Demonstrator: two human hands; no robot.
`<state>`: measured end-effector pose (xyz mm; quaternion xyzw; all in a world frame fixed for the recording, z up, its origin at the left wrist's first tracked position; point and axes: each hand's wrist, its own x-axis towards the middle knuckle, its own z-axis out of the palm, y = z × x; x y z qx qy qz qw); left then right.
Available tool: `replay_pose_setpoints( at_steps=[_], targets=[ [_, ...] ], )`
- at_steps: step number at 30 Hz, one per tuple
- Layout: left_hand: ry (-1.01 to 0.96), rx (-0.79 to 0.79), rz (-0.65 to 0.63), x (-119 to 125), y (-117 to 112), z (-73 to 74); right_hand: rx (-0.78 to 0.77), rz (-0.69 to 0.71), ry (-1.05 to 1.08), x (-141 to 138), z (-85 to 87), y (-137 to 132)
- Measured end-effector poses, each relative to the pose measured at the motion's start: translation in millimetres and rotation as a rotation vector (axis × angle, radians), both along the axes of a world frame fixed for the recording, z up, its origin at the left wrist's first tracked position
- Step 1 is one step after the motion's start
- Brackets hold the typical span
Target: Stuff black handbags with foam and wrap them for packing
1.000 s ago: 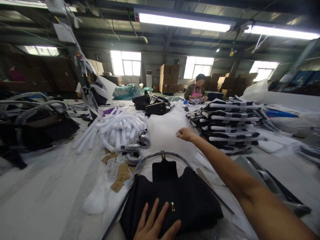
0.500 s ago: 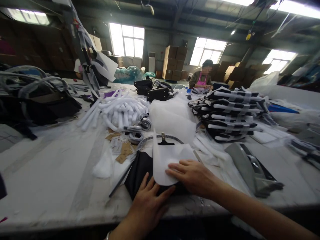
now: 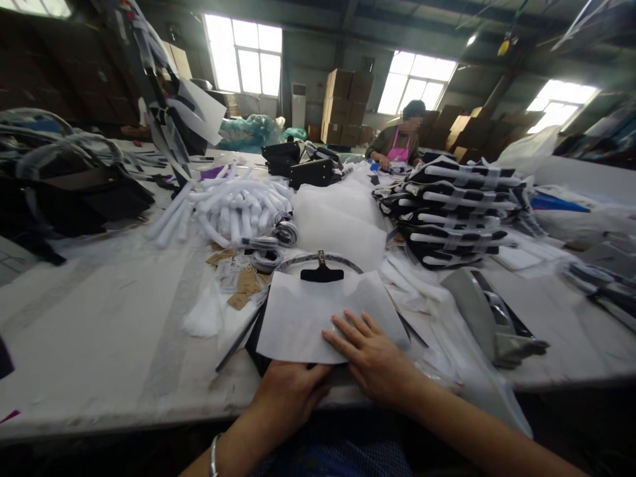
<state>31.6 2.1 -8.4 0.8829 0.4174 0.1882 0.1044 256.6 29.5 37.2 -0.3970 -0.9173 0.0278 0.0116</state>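
In the head view, a black bag (image 3: 258,344) is lying flat at the near edge of the white table (image 3: 99,344), in the lower middle of the frame. A white foam sheet (image 3: 308,315) is covering almost all of it, so only a dark edge at the left and the black tab with its curved handle (image 3: 320,262) at the top are showing. The sheet is lying on the flat face of the bag, probably to protect it.

The right hand (image 3: 370,354) is resting flat on the lower right part of the sheet, fingers stretched and a little spread, pressing it down and not gripping anything. The left hand (image 3: 291,391) is sitting at the lower edge of the sheet with fingers curled; I cannot tell if it is pinching the sheet or the bag under it.

Just behind, a pile of similar foam sheets (image 3: 342,225) is waiting. To the right of centre, a stack of black bags with white-wrapped handles (image 3: 457,212) is standing. In the upper middle, another person (image 3: 402,142) is working at the far end.
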Motion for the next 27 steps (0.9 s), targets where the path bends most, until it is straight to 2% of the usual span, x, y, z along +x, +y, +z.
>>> replay_pose_setpoints(
  at_steps=[4, 7, 10, 13, 15, 17, 19, 22, 25, 27],
  targets=[
    [-0.025, 0.1, -0.013, -5.7, -1.5, -7.8, -0.018, 0.016, 0.002, 4.0, 2.6, 3.0],
    [-0.061, 0.224, -0.039, -12.6, -7.5, -3.7, -0.016, 0.024, 0.009, 6.9, 2.9, 4.0],
    [-0.114, 0.344, -0.045, -14.1, -18.5, 20.9, -0.006, 0.028, 0.026, 7.7, 0.2, 3.9],
    [-0.141, 0.386, -0.07, -4.0, -23.9, 61.2, -0.002, 0.032, 0.039, 7.3, -4.1, 4.6],
    [-0.099, 0.389, -0.114, 6.6, -16.5, 84.8, -0.009, 0.037, 0.045, 7.0, -6.5, 5.3],
    [-0.047, 0.338, -0.173, 15.0, 0.7, 95.4, -0.02, 0.042, 0.056, 6.8, -7.4, 5.7],
    [0.028, 0.257, -0.25, 17.1, 23.1, 89.3, -0.03, 0.045, 0.069, 7.1, -6.2, 5.7],
    [0.142, 0.151, -0.202, 9.0, 49.8, 59.5, -0.037, 0.04, 0.086, 9.6, -1.2, 5.4],
    [0.138, 0.121, -0.17, -2.7, 55.2, 31.8, -0.094, 0.043, 0.126, 15.3, 4.7, 6.6],
    [0.105, 0.126, -0.15, -7.0, 50.2, 22.6, -0.18, 0.049, 0.188, 20.0, 7.3, 9.5]
  ],
)
